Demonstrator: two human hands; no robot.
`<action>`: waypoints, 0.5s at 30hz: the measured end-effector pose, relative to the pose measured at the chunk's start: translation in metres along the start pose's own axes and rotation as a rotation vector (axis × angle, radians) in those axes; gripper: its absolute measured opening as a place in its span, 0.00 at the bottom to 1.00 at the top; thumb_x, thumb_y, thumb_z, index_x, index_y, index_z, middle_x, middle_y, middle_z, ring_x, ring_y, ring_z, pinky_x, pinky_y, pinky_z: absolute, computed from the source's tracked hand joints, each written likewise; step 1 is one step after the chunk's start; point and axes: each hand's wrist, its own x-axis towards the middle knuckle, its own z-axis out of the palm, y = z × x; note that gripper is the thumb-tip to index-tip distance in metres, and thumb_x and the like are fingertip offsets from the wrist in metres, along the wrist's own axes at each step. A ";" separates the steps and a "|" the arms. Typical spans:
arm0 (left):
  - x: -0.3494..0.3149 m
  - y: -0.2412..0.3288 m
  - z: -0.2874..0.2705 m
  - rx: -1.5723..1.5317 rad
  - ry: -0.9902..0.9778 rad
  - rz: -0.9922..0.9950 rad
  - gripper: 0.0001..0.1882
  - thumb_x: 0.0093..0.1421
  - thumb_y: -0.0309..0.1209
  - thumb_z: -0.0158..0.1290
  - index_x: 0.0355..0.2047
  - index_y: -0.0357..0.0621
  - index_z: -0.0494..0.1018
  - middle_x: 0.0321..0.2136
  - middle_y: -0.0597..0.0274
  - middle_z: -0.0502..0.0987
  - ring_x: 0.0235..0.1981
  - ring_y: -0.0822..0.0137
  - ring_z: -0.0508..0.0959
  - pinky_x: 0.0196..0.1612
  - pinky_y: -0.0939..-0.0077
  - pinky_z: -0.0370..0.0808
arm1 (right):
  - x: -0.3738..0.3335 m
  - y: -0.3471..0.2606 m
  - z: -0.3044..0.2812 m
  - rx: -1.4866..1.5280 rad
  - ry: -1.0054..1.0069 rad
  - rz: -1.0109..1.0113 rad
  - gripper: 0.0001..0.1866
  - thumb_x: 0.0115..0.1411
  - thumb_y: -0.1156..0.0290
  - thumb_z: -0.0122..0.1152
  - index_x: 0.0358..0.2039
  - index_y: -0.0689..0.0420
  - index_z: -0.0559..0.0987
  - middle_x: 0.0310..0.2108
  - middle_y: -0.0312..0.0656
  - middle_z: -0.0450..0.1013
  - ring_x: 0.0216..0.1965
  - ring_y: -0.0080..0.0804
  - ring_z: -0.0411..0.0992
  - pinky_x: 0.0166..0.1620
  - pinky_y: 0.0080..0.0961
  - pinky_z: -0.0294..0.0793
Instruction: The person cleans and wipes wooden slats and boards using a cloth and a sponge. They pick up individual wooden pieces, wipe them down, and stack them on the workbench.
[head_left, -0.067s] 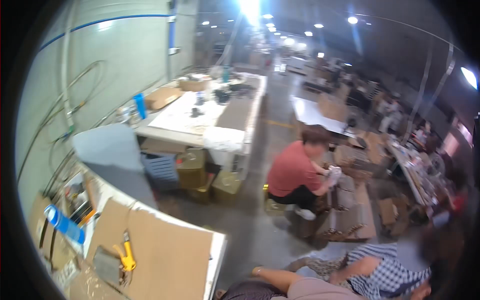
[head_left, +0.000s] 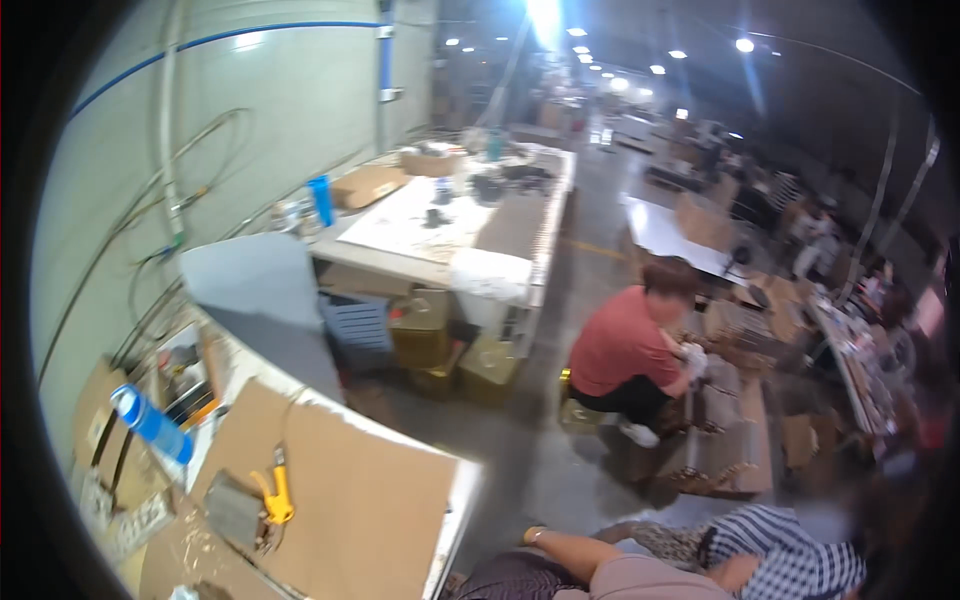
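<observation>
A yellow, pistol-shaped plastic tool (head_left: 281,500) lies on its side in the lower left of the frame. Its long axis runs nearly up the picture: the narrow dark nozzle points to the top edge, leaning slightly left, the grip lies lower, and the trigger juts left. Under it is a smooth, flat brown cardboard sheet (head_left: 370,480); just left is a dull grey, roughly rectangular slab (head_left: 233,512).

Neither of the wearer's own hands shows in the frame, so whether they are apart or closed on something cannot be told.

Further left, a glossy blue cylindrical bottle (head_left: 153,424) slants from upper left to lower right. Above the sheet stands a smooth, curved light-grey panel (head_left: 255,280), then a slatted blue-grey plastic crate (head_left: 358,322) and a boxy, dull-gold metal tin (head_left: 420,335).

Right of centre, a crouching person in a red shirt (head_left: 620,345) reaches toward brown bundles (head_left: 725,450). At the lower right lies a black-and-white checked sleeve (head_left: 800,565).
</observation>
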 end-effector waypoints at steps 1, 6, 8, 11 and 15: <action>0.020 -0.036 0.050 0.015 0.222 0.087 0.30 0.65 0.43 0.52 0.61 0.34 0.64 0.55 0.32 0.71 0.55 0.35 0.71 0.59 0.49 0.67 | 0.010 0.008 -0.001 -0.007 -0.002 0.097 0.29 0.61 0.44 0.54 0.53 0.51 0.81 0.57 0.45 0.75 0.57 0.44 0.72 0.59 0.37 0.70; -0.007 -0.084 0.052 -0.114 -0.028 -0.168 0.35 0.59 0.44 0.61 0.61 0.36 0.67 0.58 0.36 0.70 0.59 0.39 0.71 0.62 0.49 0.67 | 0.042 -0.085 -0.099 -0.171 -0.115 -0.050 0.27 0.61 0.47 0.55 0.52 0.53 0.81 0.55 0.44 0.75 0.55 0.42 0.72 0.58 0.36 0.70; -0.037 -0.104 0.073 -0.048 0.452 -0.062 0.35 0.54 0.42 0.65 0.62 0.48 0.70 0.58 0.42 0.72 0.61 0.44 0.70 0.67 0.52 0.62 | 0.067 -0.109 -0.118 -0.202 -0.121 -0.118 0.26 0.61 0.48 0.55 0.52 0.53 0.81 0.55 0.44 0.76 0.54 0.42 0.73 0.57 0.36 0.71; -0.026 -0.030 0.079 -0.328 0.640 -0.197 0.35 0.47 0.22 0.62 0.58 0.35 0.70 0.55 0.42 0.73 0.56 0.43 0.72 0.60 0.53 0.68 | 0.085 -0.119 -0.153 -0.195 -0.056 -0.110 0.25 0.61 0.50 0.55 0.51 0.54 0.81 0.53 0.43 0.76 0.53 0.41 0.73 0.56 0.36 0.71; -0.026 0.151 0.030 -1.015 0.379 -0.215 0.17 0.55 0.22 0.59 0.46 0.40 0.78 0.44 0.51 0.82 0.43 0.56 0.82 0.48 0.66 0.77 | 0.116 -0.158 -0.209 -0.159 0.110 -0.139 0.24 0.61 0.52 0.56 0.51 0.55 0.81 0.52 0.43 0.76 0.51 0.40 0.73 0.55 0.35 0.72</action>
